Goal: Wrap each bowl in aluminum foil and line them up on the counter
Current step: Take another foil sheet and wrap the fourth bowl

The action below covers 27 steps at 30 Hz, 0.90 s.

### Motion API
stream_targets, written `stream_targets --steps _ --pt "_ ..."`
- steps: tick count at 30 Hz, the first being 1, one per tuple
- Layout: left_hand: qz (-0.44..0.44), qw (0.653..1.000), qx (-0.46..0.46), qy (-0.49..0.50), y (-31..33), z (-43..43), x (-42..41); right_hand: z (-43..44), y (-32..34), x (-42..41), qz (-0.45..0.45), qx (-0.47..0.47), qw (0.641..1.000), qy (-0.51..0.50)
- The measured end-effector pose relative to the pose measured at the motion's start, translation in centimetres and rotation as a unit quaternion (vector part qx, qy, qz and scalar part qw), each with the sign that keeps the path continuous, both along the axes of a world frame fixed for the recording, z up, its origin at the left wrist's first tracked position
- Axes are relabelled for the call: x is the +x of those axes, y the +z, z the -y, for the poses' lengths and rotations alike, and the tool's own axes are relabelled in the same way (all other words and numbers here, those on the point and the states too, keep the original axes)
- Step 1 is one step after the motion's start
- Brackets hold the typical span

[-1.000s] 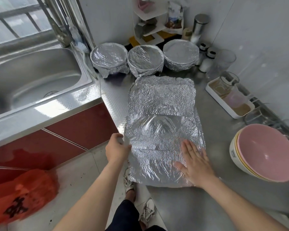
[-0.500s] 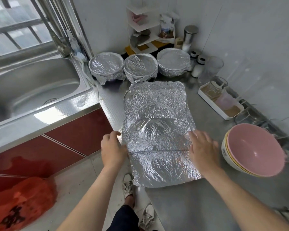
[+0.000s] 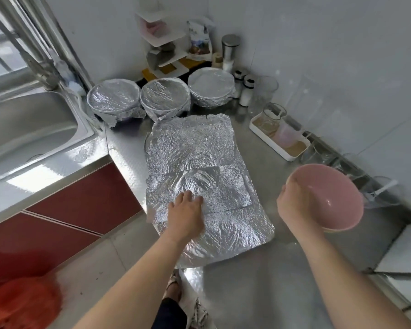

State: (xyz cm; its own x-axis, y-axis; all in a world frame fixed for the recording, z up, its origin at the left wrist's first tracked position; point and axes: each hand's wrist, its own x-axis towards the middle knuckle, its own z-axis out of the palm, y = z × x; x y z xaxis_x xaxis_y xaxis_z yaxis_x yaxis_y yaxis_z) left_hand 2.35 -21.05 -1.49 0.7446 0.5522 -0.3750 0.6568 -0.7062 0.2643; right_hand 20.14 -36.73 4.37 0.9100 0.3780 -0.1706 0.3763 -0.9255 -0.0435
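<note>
1. The tabletop [image 3: 282,269] was bare steel and carried everything. The sink [image 3: 22,129] lay to its left.
2. The foil [image 3: 192,148] lay flat and crinkled mid-tabletop in overlapping sheets, in the same spot as a second ago, with no bowl on it yet.
3. The three wrapped bowls [image 3: 164,95] stood in a row just behind the foil's far edge, unchanged. I'd judge those three done.
4. The pink bowl [image 3: 330,198] had been sitting at the right, nested in another bowl. Now it was tilted and raised, beside the foil but not over it. You couldn't tell whether the lower bowl came along.
5. Your right grip [image 3: 292,205] had left the foil and now held the pink bowl by its near rim.
6. Your left grip [image 3: 186,214] had shifted from the foil's left edge onto the sheet. It was wide and flat, pressing down and holding nothing.
7. Meaning: smoothing looked finished and the fourth wrap was starting. The bowl likely goes on the foil's centre next.
</note>
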Motion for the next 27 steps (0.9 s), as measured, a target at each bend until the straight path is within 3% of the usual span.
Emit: stream_targets --steps 4,8,12,14,18,20,22,24,27 --pt "0.127 0.991 -0.037 -0.012 2.3 2.5 2.8 0.5 0.7 -0.4 0.028 -0.012 0.999 -0.019" --pt "0.225 0.966 -0.121 -0.049 4.5 5.2 5.4 1.7 1.2 -0.5 0.074 0.108 0.99 -0.057" --pt "0.276 0.931 -0.24 -0.022 5.9 7.2 7.3 2.6 2.9 -1.4 0.154 0.193 0.968 -0.05" --pt "0.3 0.895 -0.328 0.027 6.7 7.9 8.1 2.6 3.6 -2.3 0.203 0.241 0.948 -0.032" --pt "0.352 0.782 -0.492 0.153 8.6 7.7 8.8 2.1 4.5 -3.6 0.26 0.296 0.918 0.031" --pt "0.354 0.805 -0.45 0.155 8.4 6.2 8.1 1.6 4.7 -4.0 0.256 0.339 0.902 0.079" --pt "0.298 0.89 -0.325 0.116 7.0 4.1 6.7 1.0 4.6 -4.3 0.237 0.364 0.892 0.123" --pt "0.183 0.967 -0.168 0.061 5.1 2.1 5.0 0.6 4.1 -4.5 0.204 0.376 0.889 0.165" --pt "0.034 0.999 -0.02 -0.015 1.7 -0.5 1.6 -0.7 2.3 -5.3 0.139 0.399 0.879 0.221"
